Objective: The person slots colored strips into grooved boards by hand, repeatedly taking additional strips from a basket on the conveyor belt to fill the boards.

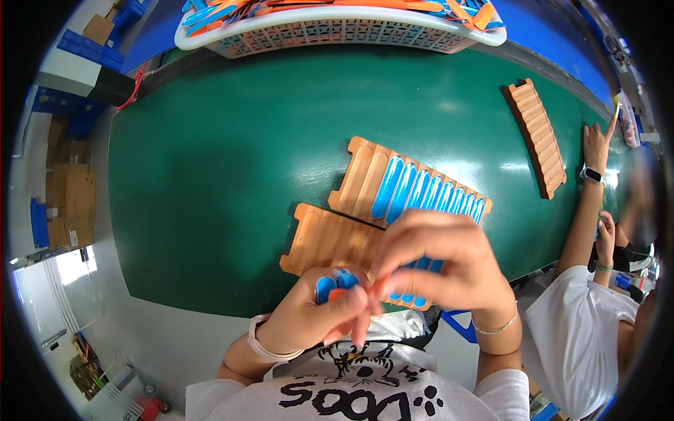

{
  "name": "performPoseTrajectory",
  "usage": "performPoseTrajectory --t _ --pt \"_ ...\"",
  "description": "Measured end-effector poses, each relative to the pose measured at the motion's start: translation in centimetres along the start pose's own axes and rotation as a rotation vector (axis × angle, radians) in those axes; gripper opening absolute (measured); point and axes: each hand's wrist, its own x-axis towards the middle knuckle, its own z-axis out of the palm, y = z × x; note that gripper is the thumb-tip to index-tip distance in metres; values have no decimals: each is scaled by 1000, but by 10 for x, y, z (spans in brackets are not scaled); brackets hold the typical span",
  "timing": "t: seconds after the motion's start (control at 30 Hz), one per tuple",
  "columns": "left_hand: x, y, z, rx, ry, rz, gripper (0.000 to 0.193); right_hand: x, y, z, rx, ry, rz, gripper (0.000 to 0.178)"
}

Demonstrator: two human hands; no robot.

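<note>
My left hand (pixel 326 302) is closed around a few blue and orange rounded plastic pieces (pixel 326 288), their ends poking out by the thumb. Just beside it, my right hand (pixel 442 256) pinches an orange piece (pixel 380 288) between thumb and fingers; its far end is hidden and the fingers are slightly blurred. Under both hands lies a grooved wooden tray (pixel 316 235), with blue pieces in its right-hand grooves and bare grooves at its left. Touching it on the far side, a second wooden tray (pixel 361 172) holds a row of long blue pieces (pixel 401 193).
A white plastic basket (pixel 344 31) heaped with orange and blue pieces stands at the far edge of the green table (pixel 232 140). Another grooved wooden tray (pixel 539 140) lies at the right. Beyond it, a co-worker's arm (pixel 583 210) rests along the table's right edge.
</note>
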Motion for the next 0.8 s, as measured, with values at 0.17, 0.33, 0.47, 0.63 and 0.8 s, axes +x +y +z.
performPoseTrajectory --t 0.17,0.33,0.47,0.63,0.8 --pt "-3 11 3 -178 35 0 38 31 1 -34 -345 212 270 15" --pt "-11 9 3 -198 70 68 44 65 17 -38 -633 109 315 24" --pt "-6 15 5 -187 64 -18 50 64 12 -30 -687 63 383 28" --pt "-3 17 8 -33 66 -37 49 39 6 -18 -511 198 167 23" --pt "6 14 11 17 7 -89 40 8 -14 -5 -31 1 223 13"
